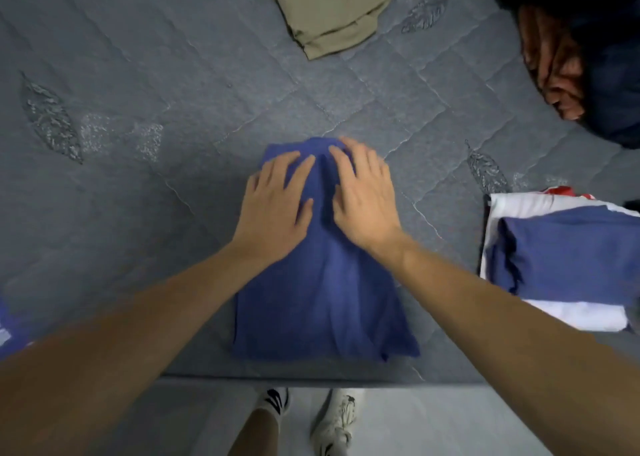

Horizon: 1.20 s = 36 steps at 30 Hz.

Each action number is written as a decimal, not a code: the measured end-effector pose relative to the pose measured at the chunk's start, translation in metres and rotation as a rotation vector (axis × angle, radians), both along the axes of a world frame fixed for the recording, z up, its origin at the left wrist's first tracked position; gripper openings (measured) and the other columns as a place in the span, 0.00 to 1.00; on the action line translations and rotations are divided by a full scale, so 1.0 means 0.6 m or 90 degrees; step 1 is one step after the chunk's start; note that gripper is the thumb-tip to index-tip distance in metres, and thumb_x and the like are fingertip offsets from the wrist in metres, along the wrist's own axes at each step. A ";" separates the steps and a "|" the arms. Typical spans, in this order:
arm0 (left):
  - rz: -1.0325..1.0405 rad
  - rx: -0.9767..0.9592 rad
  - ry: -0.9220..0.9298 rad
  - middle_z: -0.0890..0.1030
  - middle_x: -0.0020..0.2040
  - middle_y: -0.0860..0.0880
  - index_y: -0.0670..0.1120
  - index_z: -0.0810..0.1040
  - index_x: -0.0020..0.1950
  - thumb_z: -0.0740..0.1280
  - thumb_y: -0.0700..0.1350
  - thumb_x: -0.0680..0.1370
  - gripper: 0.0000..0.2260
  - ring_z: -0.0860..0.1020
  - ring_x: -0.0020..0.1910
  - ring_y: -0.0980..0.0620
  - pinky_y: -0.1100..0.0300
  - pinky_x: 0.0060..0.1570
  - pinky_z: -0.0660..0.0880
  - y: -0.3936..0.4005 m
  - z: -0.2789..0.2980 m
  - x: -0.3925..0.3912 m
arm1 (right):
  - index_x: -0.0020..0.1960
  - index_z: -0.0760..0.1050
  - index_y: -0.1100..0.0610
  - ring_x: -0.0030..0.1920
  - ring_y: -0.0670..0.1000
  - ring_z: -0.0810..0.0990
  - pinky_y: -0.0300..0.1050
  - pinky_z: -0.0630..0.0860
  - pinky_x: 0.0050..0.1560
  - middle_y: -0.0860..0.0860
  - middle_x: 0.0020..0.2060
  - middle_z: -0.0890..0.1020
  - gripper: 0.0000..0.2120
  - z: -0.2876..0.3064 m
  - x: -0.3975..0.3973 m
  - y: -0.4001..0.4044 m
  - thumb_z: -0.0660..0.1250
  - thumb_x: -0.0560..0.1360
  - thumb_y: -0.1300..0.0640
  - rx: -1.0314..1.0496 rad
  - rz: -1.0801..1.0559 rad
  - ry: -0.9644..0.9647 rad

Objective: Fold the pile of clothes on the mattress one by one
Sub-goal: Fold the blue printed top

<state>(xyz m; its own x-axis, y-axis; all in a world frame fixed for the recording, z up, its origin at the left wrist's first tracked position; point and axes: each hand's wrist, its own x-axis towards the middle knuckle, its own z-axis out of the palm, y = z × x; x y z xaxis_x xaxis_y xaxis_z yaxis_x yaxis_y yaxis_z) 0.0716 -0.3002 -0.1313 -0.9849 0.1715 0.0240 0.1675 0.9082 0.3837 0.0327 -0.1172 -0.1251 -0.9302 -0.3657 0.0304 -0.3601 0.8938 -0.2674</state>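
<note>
Both hands are flat on a blue garment [322,289] that's lying on the grey quilted mattress [156,185], close to the near edge. The garment is already folded into a long narrow shape, running from the mattress edge away from the person, and it gets narrower at the far end where the hands are.

The left hand [277,206] has its fingers spread and straight, palm down on the far left part of the cloth. The right hand [363,199] is doing the same just beside it on the far right part, fingers stretched out toward the top edge. So neither grip is holding anything, both are wide and just pressing on the fabric. The two hands sit near each other with a small strip of blue showing between them.

Off to the right on the mattress there's a stack of folded clothes [561,258], a blue piece on top of white ones with a bit of red peeking out at the back. At the far edge there's a tan garment [332,9], partly cut off by the frame. Top right corner has a dark heap of clothes [568,64] with some brownish-orange fabric in it.

Below the mattress edge you can see light floor [433,421] and the person's feet in white shoes [336,421].
</note>
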 end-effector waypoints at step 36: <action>0.184 0.227 -0.118 0.83 0.39 0.45 0.45 0.83 0.48 0.61 0.57 0.77 0.18 0.81 0.41 0.43 0.50 0.44 0.76 -0.067 0.026 0.254 | 0.40 0.76 0.55 0.35 0.58 0.76 0.54 0.75 0.39 0.51 0.32 0.80 0.10 0.022 0.153 0.156 0.69 0.79 0.55 -0.193 0.002 -0.242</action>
